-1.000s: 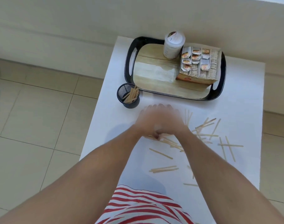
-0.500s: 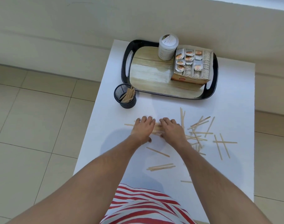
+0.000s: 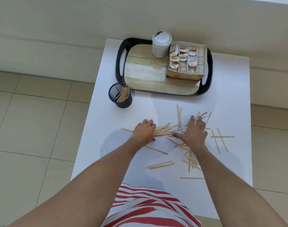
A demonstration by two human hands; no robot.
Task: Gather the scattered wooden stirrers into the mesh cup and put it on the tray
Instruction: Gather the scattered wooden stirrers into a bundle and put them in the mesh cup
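Wooden stirrers (image 3: 163, 129) lie scattered across the near and right part of a white counter (image 3: 230, 99). One loose bundle sits between the two hands, roughly parallel and pointing left to right. Left hand (image 3: 143, 131): fingers curled down over the left end of that bundle, closed on it, palm toward the counter. Right hand (image 3: 194, 131): flat and open, fingers spread, pressed down on crossed sticks, thumb (image 3: 176, 134) touching the right end of the bundle. Further stirrers lie singly and in small groups: a crossed set to the right of the right hand, a cluster beneath the right forearm, a short row nearer the body.

Black mesh cup (image 3: 120, 95) stands upright on the counter, just off the near left corner of the tray (image 3: 119, 63), not on it. A sheaf of stirrers leans inside it against the right wall.

Tray: black rim, wood-pattern base, set at the far end of the counter. It carries a white lidded jar (image 3: 161, 44) and an open box of tea bags (image 3: 186, 63), side by side at its right half.

Red-and-white striped garment (image 3: 148, 208) visible at the bottom edge. Tiled floor (image 3: 33, 128) to the left.
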